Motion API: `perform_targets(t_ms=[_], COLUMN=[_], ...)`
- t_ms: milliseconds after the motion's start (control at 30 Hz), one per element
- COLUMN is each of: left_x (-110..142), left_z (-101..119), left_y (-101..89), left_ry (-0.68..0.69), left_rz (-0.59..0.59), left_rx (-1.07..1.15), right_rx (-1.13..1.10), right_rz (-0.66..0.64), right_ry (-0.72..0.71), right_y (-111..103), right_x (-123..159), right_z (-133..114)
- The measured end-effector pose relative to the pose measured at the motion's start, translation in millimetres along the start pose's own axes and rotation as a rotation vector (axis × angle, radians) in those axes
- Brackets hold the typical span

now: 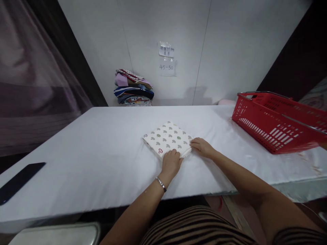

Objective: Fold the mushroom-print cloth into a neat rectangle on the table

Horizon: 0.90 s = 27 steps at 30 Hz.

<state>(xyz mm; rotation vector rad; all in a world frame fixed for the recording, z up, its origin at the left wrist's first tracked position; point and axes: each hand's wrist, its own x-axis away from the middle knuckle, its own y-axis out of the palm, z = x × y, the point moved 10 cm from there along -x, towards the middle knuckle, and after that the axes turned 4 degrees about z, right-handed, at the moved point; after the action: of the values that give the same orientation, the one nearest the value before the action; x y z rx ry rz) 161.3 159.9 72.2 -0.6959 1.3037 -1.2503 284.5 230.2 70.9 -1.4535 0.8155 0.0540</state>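
Observation:
A folded white cloth [168, 136] printed with grey, green and red mushroom shapes lies flat on the white-covered table [109, 153], one corner towards the back. My left hand [171, 161], with a silver band on its wrist, curls its fingers over the cloth's near corner, thumb at the edge. At the right corner, my right hand [201, 147] pinches the folded layers, its fingertips on top. The undersides of the fingers of both hands are hidden.
A red plastic basket [270, 126] with metal handles stands at the right. Against the wall is a stack of folded fabrics [134, 88]. A dark flat phone-like slab [20, 180] lies near the left edge. Two paper notes [167, 66] hang on the wall.

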Motion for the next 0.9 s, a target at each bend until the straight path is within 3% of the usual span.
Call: perform_targets(t_ms=[233,400,567,667,900], left_x=[-12,-25,-25,-19,-16], left_z=[-3,1,14,22,21], left_y=[3.5,8.8,8.1,13.7,18.3], left_ry=[-0.089,-0.067,0.052,0.116,0.086], left_rz=[-0.033,-0.044,0.002,-0.021,-0.005], left_rx=[0.033,-0.003,-0.062,-0.086,-0.097], right_rx=[-0.021,0.069,0.105,0.094,0.07], right_rz=[-0.036,-0.095,0.009,-0.001,-0.069], right_ry=[-0.003,0.007,0.031,0.002,-0.042], right_y=[0,4,-5,-2,3], right_x=[-11,-19,-10,-2,2], right_z=[5,6,8,4,-1])
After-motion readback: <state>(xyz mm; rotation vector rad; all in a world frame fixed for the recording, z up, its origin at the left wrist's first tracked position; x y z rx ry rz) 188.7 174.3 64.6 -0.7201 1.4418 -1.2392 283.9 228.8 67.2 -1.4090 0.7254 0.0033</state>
